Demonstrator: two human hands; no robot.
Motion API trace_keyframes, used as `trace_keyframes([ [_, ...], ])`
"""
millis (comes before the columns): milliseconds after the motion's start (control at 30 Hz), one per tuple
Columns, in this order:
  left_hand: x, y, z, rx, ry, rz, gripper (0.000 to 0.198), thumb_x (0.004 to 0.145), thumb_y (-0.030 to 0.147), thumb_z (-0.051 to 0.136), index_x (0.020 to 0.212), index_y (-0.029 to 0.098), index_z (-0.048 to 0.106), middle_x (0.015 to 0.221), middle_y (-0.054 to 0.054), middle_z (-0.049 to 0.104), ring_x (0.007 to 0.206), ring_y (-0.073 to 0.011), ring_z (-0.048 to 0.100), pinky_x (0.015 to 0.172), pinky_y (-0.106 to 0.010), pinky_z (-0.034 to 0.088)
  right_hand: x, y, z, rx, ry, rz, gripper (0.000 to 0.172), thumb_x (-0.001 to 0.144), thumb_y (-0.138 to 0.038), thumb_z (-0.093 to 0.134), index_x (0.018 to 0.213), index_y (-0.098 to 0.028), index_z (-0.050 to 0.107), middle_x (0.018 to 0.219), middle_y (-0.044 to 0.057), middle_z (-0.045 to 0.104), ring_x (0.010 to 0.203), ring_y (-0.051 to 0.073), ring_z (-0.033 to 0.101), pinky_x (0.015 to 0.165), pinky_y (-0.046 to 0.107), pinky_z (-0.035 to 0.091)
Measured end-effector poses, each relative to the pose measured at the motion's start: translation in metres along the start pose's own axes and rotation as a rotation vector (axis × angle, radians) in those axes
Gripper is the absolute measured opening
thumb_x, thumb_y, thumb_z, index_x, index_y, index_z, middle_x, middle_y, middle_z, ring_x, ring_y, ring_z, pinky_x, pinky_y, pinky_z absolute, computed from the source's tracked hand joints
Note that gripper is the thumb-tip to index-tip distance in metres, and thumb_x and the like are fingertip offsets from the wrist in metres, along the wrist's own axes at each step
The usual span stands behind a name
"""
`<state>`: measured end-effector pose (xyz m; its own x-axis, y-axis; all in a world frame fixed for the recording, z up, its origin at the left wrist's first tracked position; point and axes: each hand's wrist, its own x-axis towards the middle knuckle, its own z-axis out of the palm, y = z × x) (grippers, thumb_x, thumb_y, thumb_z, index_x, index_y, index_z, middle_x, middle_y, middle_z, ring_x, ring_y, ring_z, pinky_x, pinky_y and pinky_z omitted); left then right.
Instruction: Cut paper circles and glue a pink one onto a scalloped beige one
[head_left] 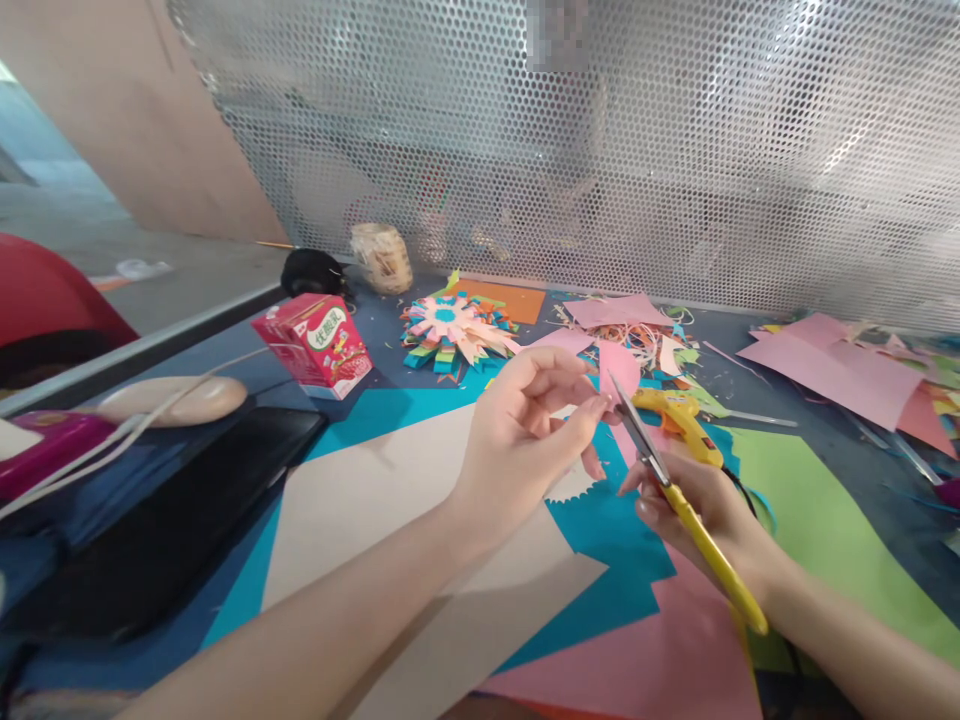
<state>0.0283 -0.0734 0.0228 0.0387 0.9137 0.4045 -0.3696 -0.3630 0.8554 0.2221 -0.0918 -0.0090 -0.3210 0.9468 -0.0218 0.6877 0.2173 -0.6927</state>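
My left hand (525, 430) pinches a small pink paper piece (619, 370) by its lower edge, above the sheets in the middle. Yellow-handled scissors (694, 525) are in my right hand (697, 505), their blades pointing up and left against the pink piece. Beneath my hands lie a pale sheet (352, 510), a blue sheet (622, 550) and a pink sheet (645, 650). A pale piece with a toothed edge (574, 485) shows partly behind my left hand. Beyond it sits a layered paper flower (450, 325).
A yellow glue gun (679, 415) lies behind my right hand. Green paper (817, 520) and pink sheets (840, 370) are on the right. At left are a red drink carton (319, 345), a black tablet-like slab (172, 510) and cables. Perforated metal (525, 150) stands behind.
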Motion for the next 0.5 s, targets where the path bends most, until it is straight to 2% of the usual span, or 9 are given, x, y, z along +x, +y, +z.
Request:
trace_keyframes([
  [300,-0.0004,0.0015,0.0012,0.003,0.024,0.009,0.018,0.073,0.012,0.067,0.084,0.018,0.053,0.071,0.002,0.057,0.062,-0.0128,0.063,0.036,-0.022,0.058,0.0006,-0.0003,0.0002,0.037,-0.011,-0.002,0.046,0.079,-0.064,0.049,0.082,-0.018,0.058,0.062,-0.002,0.043,0.054,0.012,0.036,0.049,0.026,0.032],
  [500,-0.0007,0.0013,0.001,-0.005,0.019,0.01,0.018,0.073,0.013,0.066,0.084,0.018,0.052,0.07,0.002,0.057,0.064,-0.0143,0.065,0.034,-0.022,0.057,0.0002,0.0006,-0.0002,0.002,0.0,-0.006,0.047,0.079,-0.065,0.048,0.081,-0.019,0.059,0.062,-0.001,0.046,0.054,0.013,0.038,0.05,0.026,0.034],
])
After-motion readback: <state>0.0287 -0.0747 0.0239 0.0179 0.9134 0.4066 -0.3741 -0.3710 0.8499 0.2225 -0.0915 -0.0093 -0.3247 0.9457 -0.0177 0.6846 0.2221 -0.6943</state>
